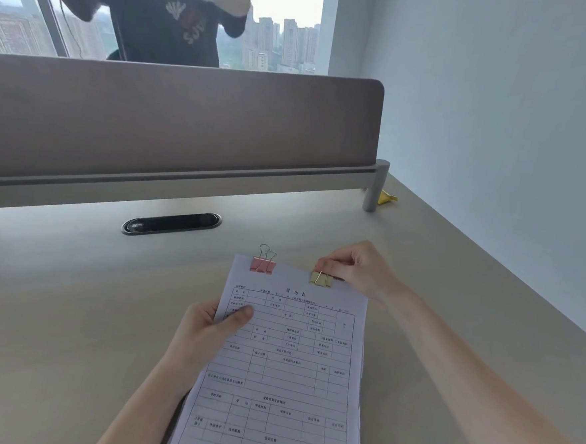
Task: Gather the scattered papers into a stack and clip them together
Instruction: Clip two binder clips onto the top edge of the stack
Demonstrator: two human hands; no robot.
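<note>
A stack of printed forms (284,370) is held above the desk in the lower middle of the view. My left hand (207,333) grips its left edge, thumb on the top sheet. A pink binder clip (262,264) sits clamped on the stack's top edge at the left, its wire handles standing up. A yellow binder clip (321,278) is clamped on the top edge at the right. My right hand (361,271) pinches this clip's handle from behind the paper's top right corner.
The beige desk (70,310) spreads all around. A black oval cable port (172,223) lies ahead. A grey divider panel (173,123) closes the back, and a person stands behind it. A yellow wrapper (387,197) lies by the divider's post.
</note>
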